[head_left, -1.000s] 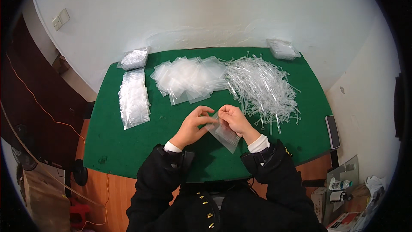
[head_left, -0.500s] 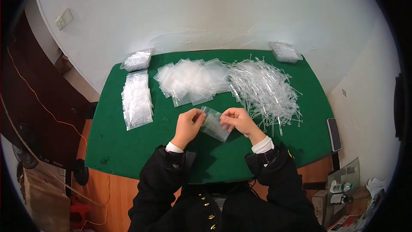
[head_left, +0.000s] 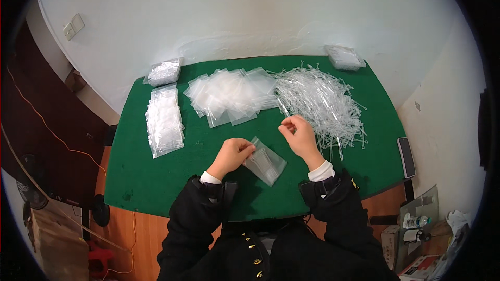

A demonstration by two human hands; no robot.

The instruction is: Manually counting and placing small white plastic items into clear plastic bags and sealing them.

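My left hand pinches the upper left edge of a small clear zip bag, which lies tilted over the green tabletop. Inside the bag are several slim clear plastic sticks with looped ends. To the right and a little farther away, my right hand hovers at the near edge of a big heap of the same clear plastic sticks. Its thumb and forefinger are curved and slightly apart, and nothing shows between them. Beyond my left hand spreads a loose pile of flat clear zip bags.
A row of overlapping filled bags lies on the left of the green table. Clear containers sit at the far left corner and far right corner. A phone rests at the right edge. Behind stands a white wall.
My right hand has let go of the bag and moved up and right toward the stick heap. The bag, still in my left hand, has turned and shifted slightly nearer and right.
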